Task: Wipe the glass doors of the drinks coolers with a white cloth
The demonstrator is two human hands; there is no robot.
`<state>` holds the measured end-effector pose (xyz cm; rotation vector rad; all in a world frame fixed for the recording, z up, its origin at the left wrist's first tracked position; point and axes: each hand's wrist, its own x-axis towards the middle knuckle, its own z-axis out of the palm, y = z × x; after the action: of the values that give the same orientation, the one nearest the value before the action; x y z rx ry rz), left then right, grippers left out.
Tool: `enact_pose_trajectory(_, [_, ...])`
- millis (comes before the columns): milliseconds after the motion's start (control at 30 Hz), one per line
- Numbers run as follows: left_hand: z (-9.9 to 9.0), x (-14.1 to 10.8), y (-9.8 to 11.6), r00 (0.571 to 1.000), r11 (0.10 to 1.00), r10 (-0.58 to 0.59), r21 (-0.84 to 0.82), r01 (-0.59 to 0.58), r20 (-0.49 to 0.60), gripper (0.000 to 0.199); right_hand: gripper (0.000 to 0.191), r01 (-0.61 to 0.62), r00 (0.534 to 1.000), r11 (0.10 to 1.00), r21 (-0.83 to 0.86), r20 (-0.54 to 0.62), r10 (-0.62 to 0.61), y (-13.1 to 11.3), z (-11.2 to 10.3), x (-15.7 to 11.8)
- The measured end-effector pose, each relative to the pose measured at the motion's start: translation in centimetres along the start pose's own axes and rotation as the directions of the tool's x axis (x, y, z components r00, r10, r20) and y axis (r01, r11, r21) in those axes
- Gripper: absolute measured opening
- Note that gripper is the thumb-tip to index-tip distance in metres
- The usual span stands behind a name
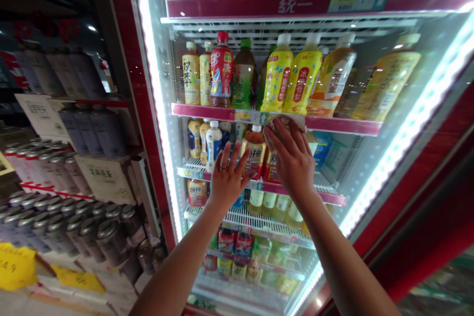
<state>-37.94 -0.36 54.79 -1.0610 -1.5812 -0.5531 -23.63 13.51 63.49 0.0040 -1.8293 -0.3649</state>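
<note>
My left hand (228,176) is spread flat with its fingers apart, seemingly against the glass door of a drinks fridge; it wears a ring (222,168) and holds nothing. Slightly higher, my right hand (292,160) presses a pale, crumpled cloth (298,120) to the glass, its fingers over the cloth. Behind the glass, yellow bottles (274,79) stand on the shelf just above my right hand. Amber bottles (255,150) are partly hidden behind both hands. A white bottle (214,143) shows left of my left hand's fingers.
Bright light strips (153,74) run down both sides of the fridge. A purple shelf strip (240,4) crosses near the top. To the left, shelves hold rows of grey cans (55,227) and a yellow sign (17,265). A red frame (425,197) slants along the right.
</note>
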Motion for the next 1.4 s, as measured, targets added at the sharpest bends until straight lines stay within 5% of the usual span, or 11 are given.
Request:
enact_pose_trajectory(167, [-0.4,0.1,0.2,1.000,1.000,-0.007,0.022,0.006,0.007,0.088,0.090,0.131,0.982,0.991,0.003,0.134,-0.130,0.6,-0.8,-2.6])
enact_pose_trajectory(467, [-0.5,0.0,1.4,0.997,0.997,-0.075,0.008,0.075,0.030,0.091,0.089,0.045,0.999,0.999,0.010,0.010,-0.045,1.5,-0.8,0.0])
enact_pose_trajectory(700, [0.0,-0.1,1.1,0.997,0.997,-0.071,0.037,0.071,0.005,0.090,0.084,0.155,0.979,0.983,0.101,0.121,-0.167,2.4,-1.5,-2.5])
enact_pose_trajectory(933, [1.0,-0.4,1.4,0.992,0.991,-0.126,-0.037,0.126,0.004,0.089,0.086,-0.041,0.999,0.998,0.054,0.038,0.039,3.1,-2.2,-0.5])
enact_pose_trajectory(1067, [1.2,-0.6,1.4,0.990,0.988,-0.137,-0.064,0.138,0.008,0.089,0.086,-0.023,0.997,0.997,0.076,0.076,0.017,1.7,-1.3,0.8])
enact_pose_trajectory(1200, [1.1,-0.6,1.4,0.992,0.989,-0.127,-0.074,0.127,0.003,0.091,0.093,0.042,0.992,0.995,0.096,0.114,-0.053,1.2,-1.2,-1.3])
enact_pose_trajectory(1400, [1.1,-0.6,1.8,0.991,0.988,-0.134,-0.076,0.132,-0.022,0.089,0.090,-0.127,0.986,0.992,0.012,-0.106,0.128,0.9,-0.6,-2.1])
